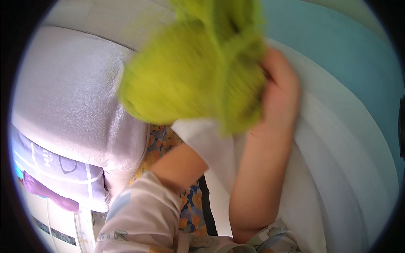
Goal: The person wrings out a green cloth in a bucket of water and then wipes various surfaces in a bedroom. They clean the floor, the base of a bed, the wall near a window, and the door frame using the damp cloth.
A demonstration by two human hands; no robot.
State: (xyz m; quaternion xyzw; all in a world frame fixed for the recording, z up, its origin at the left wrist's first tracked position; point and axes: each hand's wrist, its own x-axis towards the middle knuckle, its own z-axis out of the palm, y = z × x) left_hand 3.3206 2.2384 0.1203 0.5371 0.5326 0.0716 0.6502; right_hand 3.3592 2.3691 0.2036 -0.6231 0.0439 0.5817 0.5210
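Observation:
A bright yellow-green, soft-looking fabric piece [177, 80] fills the upper middle of the head view, smeared by motion. It bulges to the left and has a folded strip down its right side. My right hand [280, 86] grips its right edge, thumb side showing and fingers partly hidden by the fabric. The left forearm [181, 166], in a pale printed sleeve, passes up behind a white cloth [206, 143] and the yellow-green fabric. My left hand is hidden there, so its fingers do not show. Part of the white cloth hangs between my forearms.
To the left stands a pale grey plush padded seat [67, 92]. Below it are a folded checked grey textile [63, 164], a purple cloth [48, 192] and a white cabinet [63, 219]. A floral rug [192, 206] lies underfoot. A teal surface [337, 50] with white folds curves along the right.

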